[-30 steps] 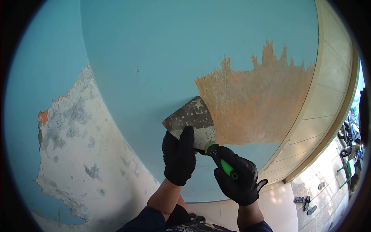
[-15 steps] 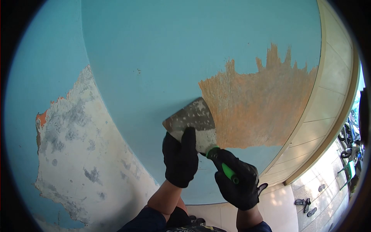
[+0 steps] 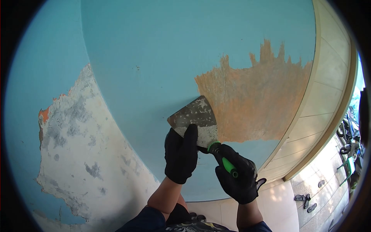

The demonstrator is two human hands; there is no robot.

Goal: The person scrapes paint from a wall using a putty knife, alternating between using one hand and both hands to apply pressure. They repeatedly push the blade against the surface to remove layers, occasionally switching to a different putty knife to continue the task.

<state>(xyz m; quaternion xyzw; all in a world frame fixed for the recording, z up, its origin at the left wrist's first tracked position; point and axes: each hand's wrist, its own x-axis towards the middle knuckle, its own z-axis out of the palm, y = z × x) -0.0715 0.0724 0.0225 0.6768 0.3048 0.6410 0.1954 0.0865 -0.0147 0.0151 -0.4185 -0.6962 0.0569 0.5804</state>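
A wide scraper (image 3: 197, 120) with a speckled grey blade and a green and black handle lies against the blue wall (image 3: 154, 46). Its blade edge is beside the left border of a bare orange-brown patch (image 3: 259, 100). My right hand (image 3: 237, 174), in a black glove, is wrapped round the handle. My left hand (image 3: 181, 154), also gloved in black, grips the lower left part of the blade, thumb on top and the other fingers hidden behind it.
To the left, a large whitish patch (image 3: 77, 147) with grey stains and peeling edges. Cream panelling (image 3: 309, 120) borders the wall on the right. Beyond it are sandals (image 3: 307, 201) on the tiled floor, a green chair (image 3: 348, 170) and parked motorbikes (image 3: 346, 143).
The scraper and both hands have shifted slightly in view, the blade's left corner a little to the right. The wall patches also sit slightly differently in view. Both hands keep their grip.
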